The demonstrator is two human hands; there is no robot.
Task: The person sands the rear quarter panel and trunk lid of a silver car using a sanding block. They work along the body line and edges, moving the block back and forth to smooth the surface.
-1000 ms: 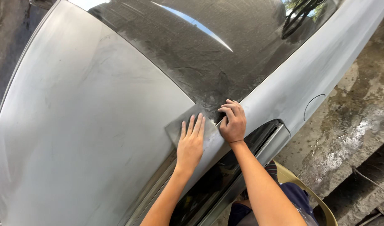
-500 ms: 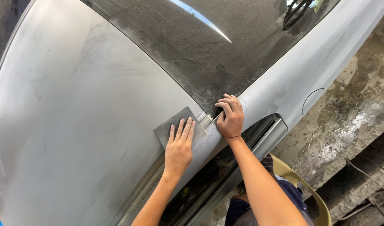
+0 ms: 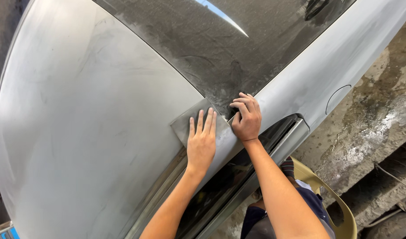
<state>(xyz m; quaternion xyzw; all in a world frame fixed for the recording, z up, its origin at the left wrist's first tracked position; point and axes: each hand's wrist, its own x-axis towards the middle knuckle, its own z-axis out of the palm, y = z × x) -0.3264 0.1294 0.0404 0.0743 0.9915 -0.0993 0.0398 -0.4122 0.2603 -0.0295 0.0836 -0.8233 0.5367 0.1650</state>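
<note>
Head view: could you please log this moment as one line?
left hand flat on grey sanding sheet | right hand fingers curled, on car roof

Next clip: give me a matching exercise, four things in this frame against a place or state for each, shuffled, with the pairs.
Things
1. left hand
2. right hand
3. rear window glass
4. yellow plastic chair

Place or state
A. dark and dusty, above the hands
B. flat, fingers spread on the grey sanding sheet
C. down by the concrete floor, lower right
D. fingers curled at the sheet's edge on the car body

Pairs: 1-B, 2-D, 3-A, 4-C
</note>
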